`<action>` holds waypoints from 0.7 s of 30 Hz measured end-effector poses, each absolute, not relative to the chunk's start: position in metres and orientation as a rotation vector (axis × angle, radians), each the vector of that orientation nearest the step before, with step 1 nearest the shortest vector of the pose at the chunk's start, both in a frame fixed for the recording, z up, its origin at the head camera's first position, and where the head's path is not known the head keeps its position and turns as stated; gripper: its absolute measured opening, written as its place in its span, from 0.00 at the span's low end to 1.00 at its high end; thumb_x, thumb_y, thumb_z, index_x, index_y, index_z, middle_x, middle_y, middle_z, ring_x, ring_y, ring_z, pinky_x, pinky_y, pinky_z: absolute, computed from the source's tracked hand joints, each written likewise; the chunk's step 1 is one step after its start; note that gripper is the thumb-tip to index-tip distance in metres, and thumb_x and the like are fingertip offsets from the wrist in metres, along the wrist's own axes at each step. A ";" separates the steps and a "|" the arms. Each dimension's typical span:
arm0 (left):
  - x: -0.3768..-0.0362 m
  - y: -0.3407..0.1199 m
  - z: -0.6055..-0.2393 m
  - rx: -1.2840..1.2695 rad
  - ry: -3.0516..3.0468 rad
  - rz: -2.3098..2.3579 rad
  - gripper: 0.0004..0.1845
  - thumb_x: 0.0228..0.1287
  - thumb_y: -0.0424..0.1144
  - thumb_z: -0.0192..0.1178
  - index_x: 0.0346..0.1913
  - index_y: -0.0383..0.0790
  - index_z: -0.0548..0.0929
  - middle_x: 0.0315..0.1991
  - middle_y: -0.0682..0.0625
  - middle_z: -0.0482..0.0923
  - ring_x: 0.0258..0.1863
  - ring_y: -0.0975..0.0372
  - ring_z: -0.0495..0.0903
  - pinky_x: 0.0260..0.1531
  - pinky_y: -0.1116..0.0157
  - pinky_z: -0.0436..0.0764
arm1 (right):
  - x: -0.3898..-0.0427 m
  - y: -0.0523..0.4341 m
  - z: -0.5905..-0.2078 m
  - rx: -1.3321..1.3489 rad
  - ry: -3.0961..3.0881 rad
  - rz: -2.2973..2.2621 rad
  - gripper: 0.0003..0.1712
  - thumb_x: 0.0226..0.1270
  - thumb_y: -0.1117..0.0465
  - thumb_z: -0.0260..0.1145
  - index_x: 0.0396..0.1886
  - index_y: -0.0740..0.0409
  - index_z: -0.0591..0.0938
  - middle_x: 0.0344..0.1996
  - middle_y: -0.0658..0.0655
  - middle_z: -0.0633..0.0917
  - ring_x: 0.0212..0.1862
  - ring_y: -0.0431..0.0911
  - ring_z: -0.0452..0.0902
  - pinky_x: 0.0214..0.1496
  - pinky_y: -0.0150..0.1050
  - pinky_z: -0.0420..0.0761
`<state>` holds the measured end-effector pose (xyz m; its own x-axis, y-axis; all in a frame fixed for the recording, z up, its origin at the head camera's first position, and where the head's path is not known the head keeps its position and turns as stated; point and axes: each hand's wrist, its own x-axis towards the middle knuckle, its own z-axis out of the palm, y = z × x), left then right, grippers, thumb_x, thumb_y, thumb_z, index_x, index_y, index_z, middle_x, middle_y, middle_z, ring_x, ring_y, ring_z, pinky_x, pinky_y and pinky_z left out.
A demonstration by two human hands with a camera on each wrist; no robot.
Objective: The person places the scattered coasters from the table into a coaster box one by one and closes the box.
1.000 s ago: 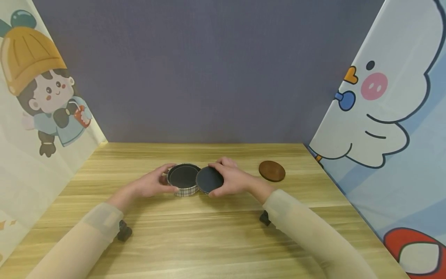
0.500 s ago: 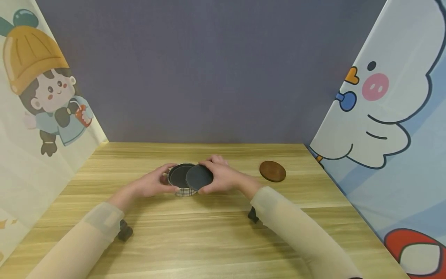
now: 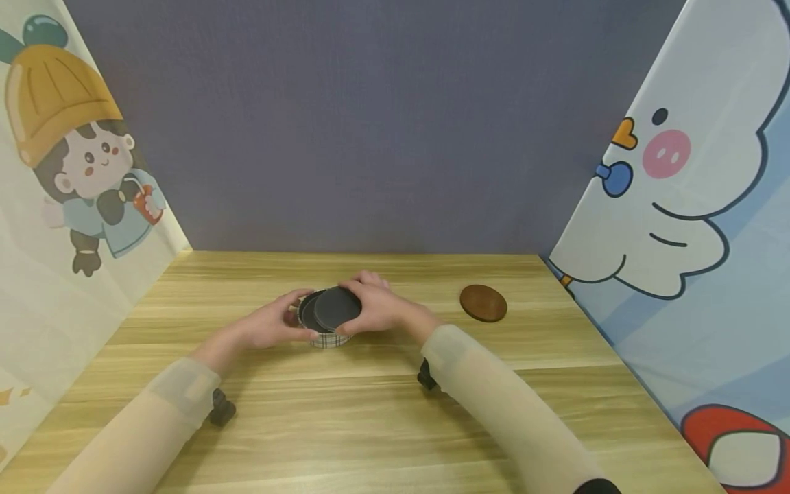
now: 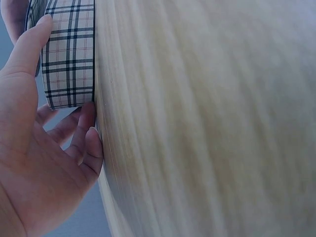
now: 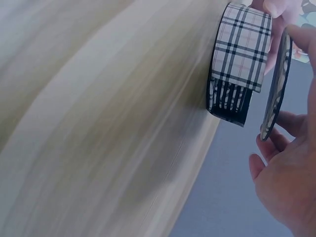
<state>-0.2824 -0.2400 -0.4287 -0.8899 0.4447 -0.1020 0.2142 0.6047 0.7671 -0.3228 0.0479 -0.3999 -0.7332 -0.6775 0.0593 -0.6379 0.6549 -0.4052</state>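
Note:
A round coaster holder (image 3: 330, 340) with plaid sides and a black inside stands on the wooden table. My left hand (image 3: 271, 324) grips it from the left, the thumb on the near side, as the left wrist view also shows on the plaid wall (image 4: 69, 59). A cut-out slot (image 5: 229, 96) in that wall appears in the right wrist view. My right hand (image 3: 381, 307) pinches a thin black round coaster (image 3: 337, 309) by its edge, thumb in front and fingers behind. This coaster overlaps the holder's opening from above; a gap separates the two in the right wrist view.
To the right on the table (image 3: 345, 425) lies a brown round coaster (image 3: 483, 303). A dark grey panel (image 3: 370, 123) stands behind the table. Cartoon-printed panels rise on the left (image 3: 37, 295) and right (image 3: 734, 329).
My right hand has carried the black coaster leftward, from beside the holder to over its opening. The left hand keeps its grip on the holder in the same place.

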 end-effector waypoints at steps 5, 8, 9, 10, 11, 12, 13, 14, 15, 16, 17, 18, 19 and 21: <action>-0.284 -0.241 -0.429 0.531 2.548 1.152 0.59 0.69 0.57 0.77 0.90 0.45 0.50 0.78 0.31 0.65 0.64 0.47 0.84 0.54 0.54 0.88 | -0.326 0.039 -0.402 -1.100 2.769 -0.602 0.62 0.57 0.34 0.80 0.86 0.52 0.68 0.77 0.58 0.69 0.75 0.53 0.62 0.74 0.52 0.67; -0.284 -0.240 -0.429 0.522 2.544 1.152 0.59 0.69 0.57 0.77 0.90 0.46 0.50 0.77 0.31 0.65 0.64 0.47 0.84 0.53 0.56 0.88 | -0.328 0.036 -0.403 -1.092 2.774 -0.587 0.62 0.57 0.33 0.80 0.87 0.53 0.67 0.77 0.58 0.69 0.76 0.53 0.61 0.75 0.51 0.67; -0.284 -0.240 -0.429 0.527 2.541 1.153 0.58 0.70 0.57 0.76 0.90 0.45 0.50 0.77 0.31 0.65 0.64 0.47 0.84 0.53 0.56 0.88 | -0.328 0.034 -0.403 -1.089 2.775 -0.585 0.62 0.57 0.33 0.80 0.86 0.53 0.68 0.77 0.58 0.69 0.76 0.53 0.61 0.75 0.51 0.67; -0.284 -0.240 -0.429 0.533 2.537 1.154 0.58 0.70 0.57 0.76 0.90 0.45 0.49 0.77 0.31 0.65 0.64 0.47 0.84 0.53 0.56 0.88 | -0.328 0.033 -0.403 -1.088 2.771 -0.592 0.62 0.57 0.34 0.80 0.86 0.53 0.68 0.77 0.58 0.69 0.76 0.53 0.61 0.76 0.52 0.67; -0.284 -0.240 -0.429 0.535 2.534 1.158 0.58 0.70 0.56 0.76 0.90 0.44 0.49 0.77 0.31 0.66 0.64 0.47 0.84 0.53 0.56 0.88 | -0.328 0.032 -0.404 -1.084 2.769 -0.594 0.61 0.57 0.34 0.81 0.86 0.53 0.68 0.77 0.57 0.69 0.77 0.53 0.61 0.76 0.52 0.67; -0.284 -0.240 -0.429 0.533 2.533 1.161 0.58 0.70 0.56 0.76 0.90 0.44 0.50 0.76 0.31 0.66 0.64 0.47 0.84 0.53 0.56 0.88 | -0.328 0.031 -0.404 -1.083 2.768 -0.595 0.61 0.57 0.34 0.81 0.86 0.53 0.68 0.77 0.57 0.69 0.76 0.53 0.61 0.76 0.52 0.67; -0.284 -0.240 -0.429 0.531 2.531 1.164 0.58 0.70 0.56 0.76 0.90 0.45 0.50 0.76 0.31 0.66 0.64 0.47 0.84 0.53 0.56 0.88 | -0.329 0.030 -0.405 -1.084 2.764 -0.599 0.61 0.57 0.34 0.81 0.86 0.53 0.69 0.77 0.57 0.69 0.76 0.53 0.61 0.76 0.52 0.66; -0.284 -0.240 -0.429 0.536 2.530 1.166 0.59 0.70 0.56 0.76 0.90 0.44 0.49 0.76 0.31 0.66 0.64 0.47 0.84 0.54 0.55 0.88 | -0.329 0.029 -0.406 -1.084 2.759 -0.605 0.61 0.57 0.34 0.81 0.86 0.53 0.69 0.77 0.57 0.70 0.76 0.53 0.61 0.76 0.52 0.66; -0.284 -0.240 -0.429 0.543 2.529 1.166 0.59 0.70 0.56 0.76 0.90 0.44 0.49 0.76 0.31 0.66 0.64 0.47 0.84 0.53 0.55 0.88 | -0.329 0.028 -0.406 -1.086 2.754 -0.611 0.60 0.57 0.34 0.81 0.85 0.53 0.69 0.76 0.57 0.70 0.76 0.52 0.61 0.76 0.52 0.66; -0.284 -0.240 -0.429 0.542 2.530 1.168 0.59 0.70 0.56 0.76 0.90 0.44 0.49 0.76 0.31 0.65 0.64 0.47 0.84 0.54 0.55 0.88 | -0.329 0.027 -0.407 -1.086 2.749 -0.615 0.60 0.57 0.34 0.81 0.85 0.52 0.69 0.76 0.57 0.70 0.76 0.52 0.61 0.76 0.52 0.66; -0.284 -0.240 -0.429 0.541 2.530 1.170 0.59 0.70 0.56 0.77 0.90 0.44 0.50 0.77 0.31 0.65 0.65 0.47 0.84 0.54 0.55 0.88 | -0.329 0.027 -0.407 -1.085 2.745 -0.616 0.60 0.57 0.34 0.81 0.85 0.51 0.69 0.76 0.56 0.70 0.76 0.52 0.61 0.77 0.52 0.65; -0.284 -0.240 -0.429 0.547 2.531 1.168 0.59 0.70 0.55 0.76 0.90 0.43 0.49 0.77 0.31 0.65 0.65 0.47 0.84 0.54 0.55 0.88 | -0.329 0.026 -0.408 -1.084 2.739 -0.620 0.60 0.57 0.34 0.81 0.85 0.51 0.69 0.76 0.56 0.70 0.76 0.51 0.61 0.77 0.52 0.65; -0.284 -0.240 -0.430 0.542 2.534 1.167 0.58 0.70 0.56 0.77 0.90 0.43 0.50 0.77 0.31 0.65 0.65 0.47 0.84 0.54 0.55 0.88 | -0.329 0.026 -0.408 -1.082 2.732 -0.628 0.60 0.58 0.34 0.81 0.86 0.50 0.69 0.76 0.56 0.70 0.76 0.51 0.61 0.77 0.52 0.65; -0.284 -0.240 -0.429 0.545 2.536 1.166 0.58 0.70 0.55 0.76 0.90 0.43 0.50 0.76 0.31 0.66 0.65 0.46 0.84 0.54 0.55 0.88 | -0.329 0.025 -0.407 -1.075 2.721 -0.638 0.59 0.58 0.35 0.82 0.86 0.49 0.69 0.77 0.55 0.70 0.77 0.51 0.61 0.78 0.52 0.65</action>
<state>-0.2835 -0.2402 -0.4294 -0.8841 0.4546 -0.1079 0.2140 0.5993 0.7714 -0.3294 0.0252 -0.4075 -0.7328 -0.6802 0.0187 -0.6175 0.6533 -0.4381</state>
